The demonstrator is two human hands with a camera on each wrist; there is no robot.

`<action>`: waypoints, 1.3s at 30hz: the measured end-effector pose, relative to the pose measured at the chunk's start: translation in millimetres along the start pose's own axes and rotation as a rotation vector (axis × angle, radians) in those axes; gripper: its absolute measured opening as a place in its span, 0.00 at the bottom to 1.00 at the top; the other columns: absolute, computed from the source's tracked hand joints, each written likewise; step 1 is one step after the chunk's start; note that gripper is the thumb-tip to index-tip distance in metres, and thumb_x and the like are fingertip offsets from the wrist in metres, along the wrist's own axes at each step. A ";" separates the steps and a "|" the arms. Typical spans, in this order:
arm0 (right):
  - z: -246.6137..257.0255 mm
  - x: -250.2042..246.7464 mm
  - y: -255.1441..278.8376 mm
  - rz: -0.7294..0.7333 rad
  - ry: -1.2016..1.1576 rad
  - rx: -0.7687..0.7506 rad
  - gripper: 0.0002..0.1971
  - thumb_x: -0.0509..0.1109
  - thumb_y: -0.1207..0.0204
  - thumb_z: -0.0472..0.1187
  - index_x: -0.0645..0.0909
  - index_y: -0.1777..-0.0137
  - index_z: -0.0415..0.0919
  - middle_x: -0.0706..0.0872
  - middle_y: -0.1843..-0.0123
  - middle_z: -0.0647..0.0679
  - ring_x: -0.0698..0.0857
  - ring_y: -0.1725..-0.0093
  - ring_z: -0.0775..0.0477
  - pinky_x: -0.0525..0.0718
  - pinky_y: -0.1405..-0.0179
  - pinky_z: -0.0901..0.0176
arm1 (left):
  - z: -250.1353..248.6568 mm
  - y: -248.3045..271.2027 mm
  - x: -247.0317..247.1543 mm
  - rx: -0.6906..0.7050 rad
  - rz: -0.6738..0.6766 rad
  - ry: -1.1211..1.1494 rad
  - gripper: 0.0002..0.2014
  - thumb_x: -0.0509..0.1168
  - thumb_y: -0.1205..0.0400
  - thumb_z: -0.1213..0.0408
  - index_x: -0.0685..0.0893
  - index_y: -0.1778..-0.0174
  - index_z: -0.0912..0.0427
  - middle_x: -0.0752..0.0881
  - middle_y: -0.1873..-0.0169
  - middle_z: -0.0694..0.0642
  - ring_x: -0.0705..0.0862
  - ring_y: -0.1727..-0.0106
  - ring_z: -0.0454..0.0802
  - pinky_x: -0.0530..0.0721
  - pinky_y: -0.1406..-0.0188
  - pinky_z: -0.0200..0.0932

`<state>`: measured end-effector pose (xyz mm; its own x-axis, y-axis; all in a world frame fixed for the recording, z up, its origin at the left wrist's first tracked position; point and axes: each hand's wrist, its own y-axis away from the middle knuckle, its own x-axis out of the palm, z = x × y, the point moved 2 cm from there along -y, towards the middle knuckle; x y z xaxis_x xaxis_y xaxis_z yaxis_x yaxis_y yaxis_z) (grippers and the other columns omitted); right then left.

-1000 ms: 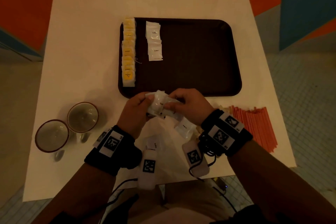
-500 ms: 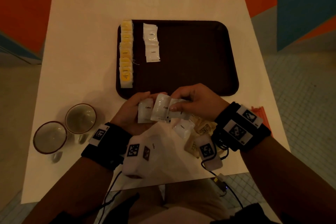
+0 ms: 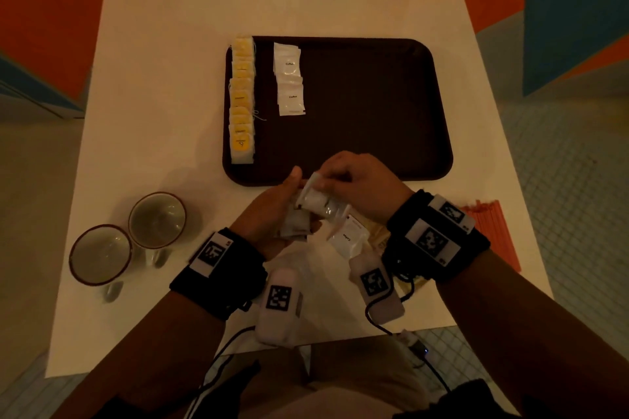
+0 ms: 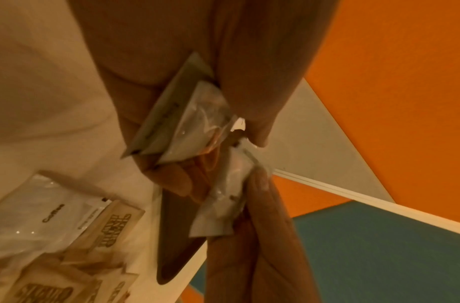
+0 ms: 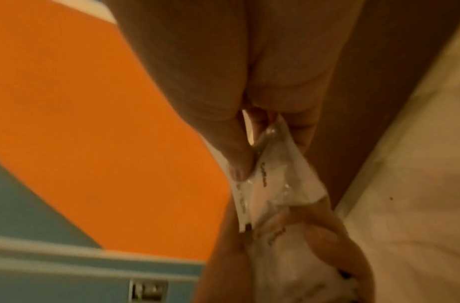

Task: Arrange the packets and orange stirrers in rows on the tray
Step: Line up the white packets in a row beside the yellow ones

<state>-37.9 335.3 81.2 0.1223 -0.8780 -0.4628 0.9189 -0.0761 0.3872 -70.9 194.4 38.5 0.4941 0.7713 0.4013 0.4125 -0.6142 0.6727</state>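
Head view: hands [image 3: 316, 201] grip crinkly white packets [image 3: 318, 206].

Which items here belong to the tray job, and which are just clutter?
Job:
tray
yellow packets row
white packets row
white packets held by left hand and right hand
loose packets on table
orange stirrers

Lying about:
two cups

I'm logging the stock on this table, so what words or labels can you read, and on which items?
"Coffee": white packets on the tray, and a loose white packet by the right hand.
"SUGAR": brown packets on the table; their smaller print is blurred.
Yellow packets: print too small to read.
Wristband squares: patterns, no words.
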 end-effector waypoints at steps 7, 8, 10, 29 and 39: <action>-10.5 -9.6 5.7 -0.158 -0.559 0.202 0.05 0.69 0.26 0.36 0.83 0.52 0.38 0.86 0.59 0.42 0.83 0.63 0.47 0.84 0.61 0.56 | 6.5 -1.2 -7.9 -0.029 -0.043 0.171 0.24 0.53 0.20 0.44 0.82 0.47 0.61 0.90 0.66 0.58 0.87 0.68 0.48 0.86 0.69 0.39; -11.1 -8.1 5.1 -0.150 -0.587 0.200 0.03 0.70 0.27 0.35 0.82 0.54 0.38 0.86 0.62 0.44 0.83 0.66 0.50 0.83 0.65 0.59 | 6.0 -1.0 -7.9 -0.033 -0.047 0.146 0.27 0.52 0.20 0.41 0.82 0.45 0.62 0.90 0.64 0.58 0.87 0.67 0.48 0.86 0.69 0.39; -10.7 -5.2 4.8 -0.165 -0.605 0.165 0.02 0.71 0.28 0.33 0.81 0.57 0.38 0.84 0.66 0.47 0.82 0.71 0.55 0.81 0.70 0.64 | 4.2 -1.0 -7.1 -0.040 -0.045 0.107 0.31 0.47 0.21 0.38 0.84 0.46 0.60 0.90 0.65 0.57 0.88 0.68 0.46 0.86 0.71 0.38; -13.7 35.7 10.4 -0.133 0.250 -0.441 0.11 0.62 0.25 0.46 0.85 0.52 0.47 0.88 0.47 0.54 0.78 0.50 0.51 0.74 0.48 0.54 | -3.5 -5.2 -17.0 0.053 -0.049 0.187 0.25 0.45 0.17 0.44 0.78 0.38 0.56 0.87 0.50 0.57 0.85 0.55 0.51 0.85 0.61 0.41; 11.7 7.4 4.9 -0.204 0.195 -0.422 0.02 0.71 0.28 0.35 0.83 0.58 0.37 0.85 0.57 0.44 0.83 0.56 0.52 0.83 0.54 0.61 | -3.5 -9.5 -29.5 0.123 -0.150 0.257 0.23 0.49 0.17 0.45 0.81 0.47 0.58 0.86 0.60 0.56 0.84 0.62 0.48 0.87 0.67 0.38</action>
<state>-36.9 322.9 89.0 -0.0444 -0.7578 -0.6509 0.9979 -0.0035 -0.0640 -92.1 178.1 22.3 0.2177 0.8621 0.4577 0.5634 -0.4939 0.6623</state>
